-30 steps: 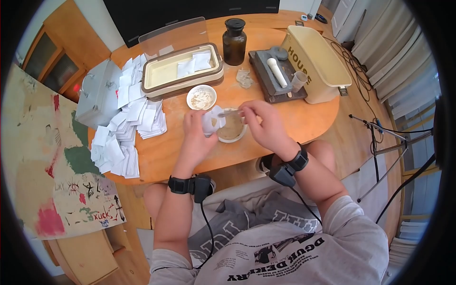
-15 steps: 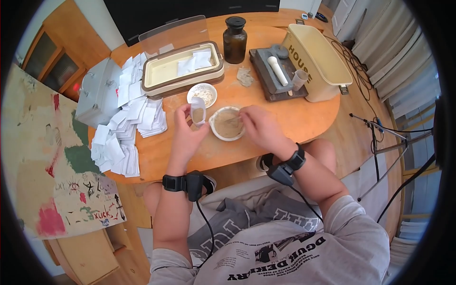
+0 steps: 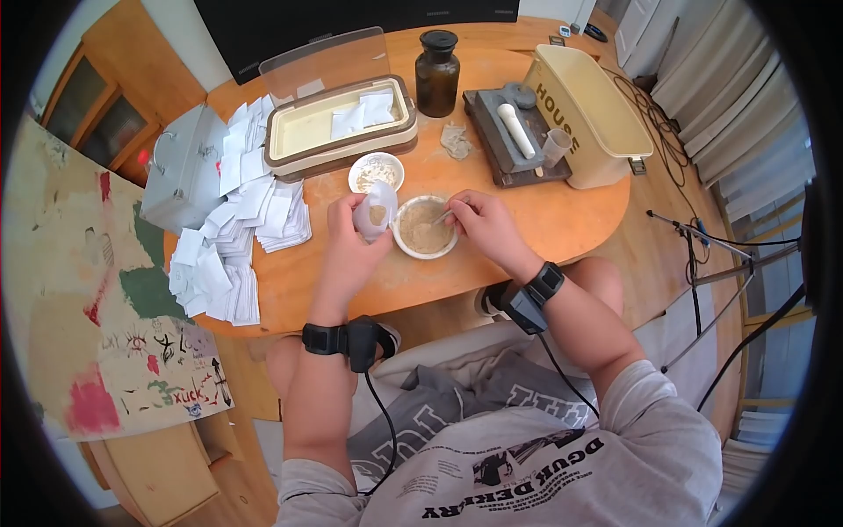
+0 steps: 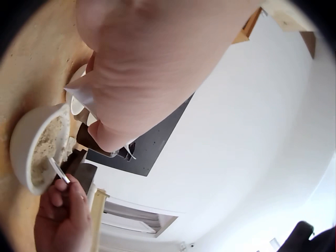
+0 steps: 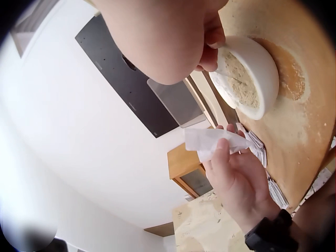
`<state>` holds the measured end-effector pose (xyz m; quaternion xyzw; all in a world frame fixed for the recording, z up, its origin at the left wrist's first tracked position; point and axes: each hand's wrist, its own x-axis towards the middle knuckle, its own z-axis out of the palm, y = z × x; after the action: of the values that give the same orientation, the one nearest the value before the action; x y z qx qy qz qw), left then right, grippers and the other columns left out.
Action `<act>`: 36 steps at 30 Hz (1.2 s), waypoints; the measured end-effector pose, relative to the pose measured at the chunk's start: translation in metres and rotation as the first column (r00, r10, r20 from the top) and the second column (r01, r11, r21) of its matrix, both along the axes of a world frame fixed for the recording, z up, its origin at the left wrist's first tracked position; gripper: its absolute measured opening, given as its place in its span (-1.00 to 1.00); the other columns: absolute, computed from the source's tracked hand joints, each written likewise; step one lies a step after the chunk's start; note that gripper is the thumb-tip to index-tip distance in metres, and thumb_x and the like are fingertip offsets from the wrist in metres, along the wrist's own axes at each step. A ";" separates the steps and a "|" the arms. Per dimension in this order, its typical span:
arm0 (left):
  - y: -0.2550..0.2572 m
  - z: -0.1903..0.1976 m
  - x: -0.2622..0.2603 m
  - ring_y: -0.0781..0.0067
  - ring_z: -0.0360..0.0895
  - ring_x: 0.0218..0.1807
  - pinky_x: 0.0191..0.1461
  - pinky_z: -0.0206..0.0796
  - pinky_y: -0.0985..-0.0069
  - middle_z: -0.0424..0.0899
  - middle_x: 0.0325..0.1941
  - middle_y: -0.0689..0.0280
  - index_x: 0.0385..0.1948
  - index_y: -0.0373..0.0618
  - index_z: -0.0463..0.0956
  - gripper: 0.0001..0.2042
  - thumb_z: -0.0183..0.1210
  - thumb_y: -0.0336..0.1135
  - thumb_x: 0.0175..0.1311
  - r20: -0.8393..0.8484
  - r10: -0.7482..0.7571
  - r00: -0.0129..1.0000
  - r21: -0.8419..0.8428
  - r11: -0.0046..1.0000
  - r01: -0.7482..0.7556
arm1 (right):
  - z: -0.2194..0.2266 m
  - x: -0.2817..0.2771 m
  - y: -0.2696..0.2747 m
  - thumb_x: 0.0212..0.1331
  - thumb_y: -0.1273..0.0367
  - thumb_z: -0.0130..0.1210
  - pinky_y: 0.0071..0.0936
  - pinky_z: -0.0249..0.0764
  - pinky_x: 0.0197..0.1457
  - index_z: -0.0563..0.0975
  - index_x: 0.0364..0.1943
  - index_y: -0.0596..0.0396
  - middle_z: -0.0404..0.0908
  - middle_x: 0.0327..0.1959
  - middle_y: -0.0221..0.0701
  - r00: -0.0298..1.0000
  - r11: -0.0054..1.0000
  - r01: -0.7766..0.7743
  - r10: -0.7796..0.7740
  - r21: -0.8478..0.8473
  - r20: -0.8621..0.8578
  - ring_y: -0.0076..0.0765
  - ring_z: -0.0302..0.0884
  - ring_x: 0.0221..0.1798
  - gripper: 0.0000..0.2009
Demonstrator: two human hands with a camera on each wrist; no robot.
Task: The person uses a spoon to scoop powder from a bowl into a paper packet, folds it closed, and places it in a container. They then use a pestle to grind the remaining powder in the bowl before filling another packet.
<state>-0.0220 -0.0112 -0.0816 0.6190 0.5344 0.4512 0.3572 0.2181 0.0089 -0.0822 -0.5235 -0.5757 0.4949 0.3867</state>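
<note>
My left hand (image 3: 353, 250) holds a small white packet (image 3: 378, 211) by its sides, and brownish powder shows in it. It is just left of a white mortar-like bowl (image 3: 425, 255) of beige-brown powder (image 3: 421, 230). In my right hand (image 3: 485, 230), a slim spoon (image 4: 59, 170) is pinched between thumb and fingers; its tip is down in the powder. The right wrist view shows the packet (image 5: 207, 140) upright between the left thumb and fingers, apart from the bowl (image 5: 268, 73).
Behind the packet stands a smaller white bowl (image 3: 397, 182) with pale residue. Stacks of white packets (image 3: 233, 294) and a silver case (image 3: 180, 176) are on the left. Farther back are a cream box (image 3: 408, 140), a dark jar (image 3: 437, 79), a white pestle (image 3: 516, 133) and a cream bin (image 3: 606, 105).
The spoon has gone from the packet's mouth back down into the bowl's powder. The left hand has drawn the packet left, away from over the bowl, and turned it.
</note>
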 end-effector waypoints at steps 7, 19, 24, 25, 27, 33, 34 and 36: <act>-0.004 0.003 0.006 -0.03 0.36 0.22 0.32 0.26 0.23 0.37 0.11 0.03 0.12 -0.22 0.32 -0.46 0.32 -0.45 0.06 -0.330 0.054 0.942 0.165 0.986 0.002 | -0.004 0.012 0.005 0.43 0.39 0.01 -0.70 0.31 -0.38 0.59 -0.21 0.13 0.60 -0.42 -0.51 0.940 0.978 0.111 -0.162 -0.178 -0.299 -0.69 0.41 -0.45 -0.85; -0.005 0.002 0.023 -0.15 0.29 0.27 0.38 0.20 0.11 0.33 0.17 -0.01 0.14 -0.22 0.33 -0.43 0.31 -0.49 0.01 -0.369 -0.020 0.929 0.167 0.982 0.088 | 0.037 -0.004 -0.003 0.40 0.42 0.06 -0.55 0.42 -0.40 0.60 -0.25 0.22 0.65 -0.44 -0.37 0.979 0.969 0.165 -0.137 0.186 -0.154 -0.54 0.52 -0.45 -0.85; -0.002 -0.006 0.018 -0.06 0.34 0.27 0.37 0.23 0.20 0.36 0.14 0.02 0.14 -0.21 0.30 -0.43 0.32 -0.49 0.03 -0.308 0.023 0.951 0.175 0.984 0.033 | 0.047 -0.001 -0.022 0.34 0.50 0.08 -0.36 0.51 -0.30 0.60 -0.22 0.25 0.65 -0.39 -0.20 0.966 0.770 0.067 -0.210 0.634 0.152 -0.14 0.64 -0.35 -0.90; -0.001 -0.009 0.016 0.00 0.36 0.27 0.36 0.26 0.22 0.36 0.14 0.03 0.15 -0.22 0.28 -0.43 0.31 -0.49 0.06 -0.283 0.047 0.958 0.144 0.990 -0.006 | 0.048 0.002 -0.022 0.34 0.50 0.08 -0.36 0.51 -0.30 0.60 -0.22 0.25 0.65 -0.39 -0.20 0.966 0.772 0.066 -0.208 0.632 0.153 -0.14 0.64 -0.35 -0.90; 0.003 -0.015 0.013 -0.04 0.35 0.27 0.36 0.26 0.20 0.34 0.15 0.01 0.15 -0.24 0.26 -0.43 0.31 -0.50 0.06 -0.203 0.077 0.976 0.118 0.992 -0.054 | 0.049 0.008 -0.021 0.33 0.50 0.08 -0.30 0.52 -0.28 0.59 -0.22 0.25 0.65 -0.36 -0.17 0.962 0.796 0.083 -0.220 0.599 0.159 -0.11 0.64 -0.32 -0.90; 0.010 -0.016 -0.001 0.11 0.33 0.33 0.40 0.30 0.20 0.30 0.23 0.04 0.18 -0.26 0.22 -0.42 0.33 -0.45 0.14 0.130 0.083 0.988 -0.040 0.996 -0.079 | 0.024 0.015 -0.009 0.33 0.46 0.05 -0.20 0.54 -0.23 0.59 -0.24 0.24 0.65 -0.34 -0.08 0.898 0.823 -0.130 -0.139 0.553 0.417 -0.02 0.65 -0.32 -0.87; 0.010 -0.016 -0.002 0.15 0.32 0.35 0.42 0.30 0.20 0.28 0.25 0.05 0.19 -0.25 0.21 -0.42 0.33 -0.44 0.16 0.160 0.080 0.984 -0.054 0.996 -0.072 | 0.021 0.014 -0.009 0.33 0.46 0.05 -0.20 0.54 -0.23 0.59 -0.24 0.24 0.65 -0.34 -0.08 0.898 0.823 -0.129 -0.140 0.553 0.417 -0.02 0.65 -0.32 -0.87; 0.010 -0.017 -0.002 0.16 0.32 0.35 0.42 0.30 0.21 0.29 0.25 0.05 0.19 -0.25 0.22 -0.41 0.34 -0.44 0.15 0.151 0.066 0.986 -0.020 0.998 -0.064 | 0.016 0.011 -0.008 0.36 0.43 0.02 -0.30 0.54 -0.25 0.59 -0.25 0.25 0.68 -0.39 -0.15 0.959 0.953 -0.061 -0.027 0.298 0.282 -0.15 0.65 -0.40 -0.83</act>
<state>-0.0239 -0.0015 -0.0985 0.5625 0.5290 0.5043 0.3866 0.2295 0.0011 -0.0660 -0.5181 -0.6987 0.3241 0.3719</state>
